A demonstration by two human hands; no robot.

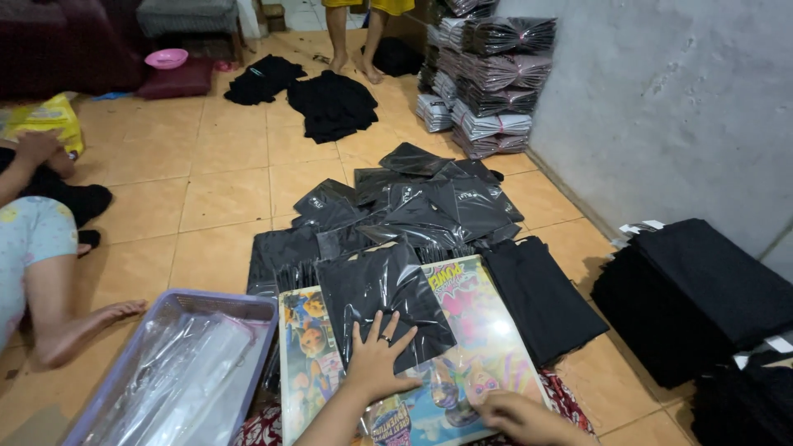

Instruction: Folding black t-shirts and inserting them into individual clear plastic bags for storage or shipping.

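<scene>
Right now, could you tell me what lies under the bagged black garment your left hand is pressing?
Under the bagged garment, pressed by the left hand, lies a colourful cartoon board. The board's middle is covered, and whatever is beneath the board cannot be seen.

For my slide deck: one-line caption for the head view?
Left hand presses a bagged black garment flat on a colourful board; right hand rests at the board's edge.

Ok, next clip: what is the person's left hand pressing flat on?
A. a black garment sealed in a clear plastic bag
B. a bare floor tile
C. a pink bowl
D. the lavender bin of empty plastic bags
A. The left hand, fingers spread, lies flat on the bagged black garment, which sits on a colourful board; the lavender bin stands apart to its left, and the pink bowl is far across the floor.
</scene>
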